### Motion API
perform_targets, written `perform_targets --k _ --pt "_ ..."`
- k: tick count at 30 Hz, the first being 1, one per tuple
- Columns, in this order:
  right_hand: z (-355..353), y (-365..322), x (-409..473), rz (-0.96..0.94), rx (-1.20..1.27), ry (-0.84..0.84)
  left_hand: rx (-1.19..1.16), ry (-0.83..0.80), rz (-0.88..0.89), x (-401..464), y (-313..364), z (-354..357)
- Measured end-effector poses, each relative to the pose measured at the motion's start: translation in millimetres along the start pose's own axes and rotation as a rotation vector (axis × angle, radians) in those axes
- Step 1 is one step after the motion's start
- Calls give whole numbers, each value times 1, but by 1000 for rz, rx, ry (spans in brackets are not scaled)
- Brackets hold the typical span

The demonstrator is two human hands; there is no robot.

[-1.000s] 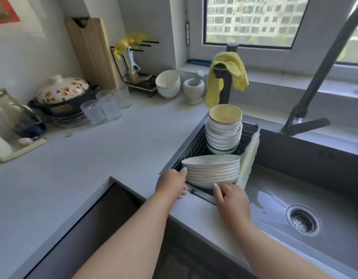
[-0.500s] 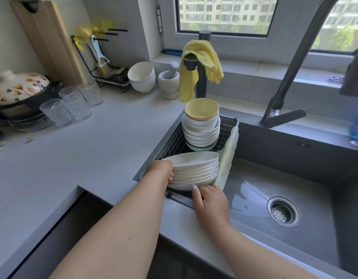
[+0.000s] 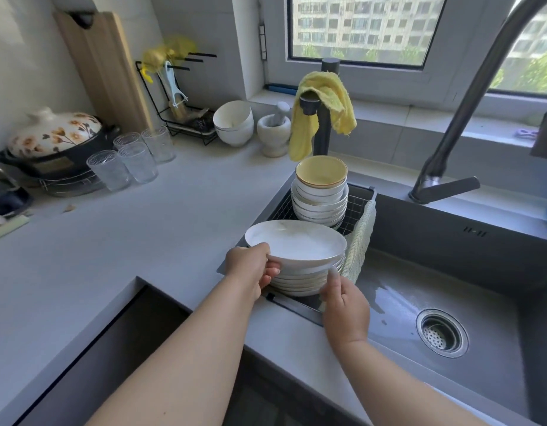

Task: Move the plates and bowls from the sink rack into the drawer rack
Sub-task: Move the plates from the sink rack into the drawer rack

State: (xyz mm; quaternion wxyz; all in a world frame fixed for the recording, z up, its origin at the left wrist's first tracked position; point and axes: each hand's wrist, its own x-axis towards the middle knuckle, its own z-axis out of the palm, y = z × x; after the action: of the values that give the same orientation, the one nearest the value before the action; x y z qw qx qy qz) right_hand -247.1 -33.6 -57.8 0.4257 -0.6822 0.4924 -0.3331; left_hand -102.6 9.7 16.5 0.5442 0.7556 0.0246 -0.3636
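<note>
Left hand (image 3: 250,269) grip on top plate (image 3: 296,244) – tilted off stack, right hand (image 3: 342,305) grip steadying plate stack (image 3: 299,281)

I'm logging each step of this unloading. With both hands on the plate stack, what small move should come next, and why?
Probably lift the plate stack straight up out of the sink rack. The left hand and right hand grip its opposite sides, its base sits low by the rack's front edge, and the bowl stack stands close behind.

yellow cloth (image 3: 322,109) over black post, four glasses (image 3: 131,159) beside floral pot (image 3: 54,133)
</note>
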Motion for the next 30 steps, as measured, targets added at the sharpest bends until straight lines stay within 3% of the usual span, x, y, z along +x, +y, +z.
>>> perform_targets --k 8,18,22,30 --pt "-2 -51 12 397 556 -145 -116 -25 82 -27 -16 -36" --pt "29 -89 -23 297 779 -186 -219 23 160 -49 -37 -102" --pt "46 -109 -55 269 821 -303 -372 9 180 -59 -49 -146" --pt "89 -137 -146 251 788 -559 -602 134 175 -113 -91 -244"
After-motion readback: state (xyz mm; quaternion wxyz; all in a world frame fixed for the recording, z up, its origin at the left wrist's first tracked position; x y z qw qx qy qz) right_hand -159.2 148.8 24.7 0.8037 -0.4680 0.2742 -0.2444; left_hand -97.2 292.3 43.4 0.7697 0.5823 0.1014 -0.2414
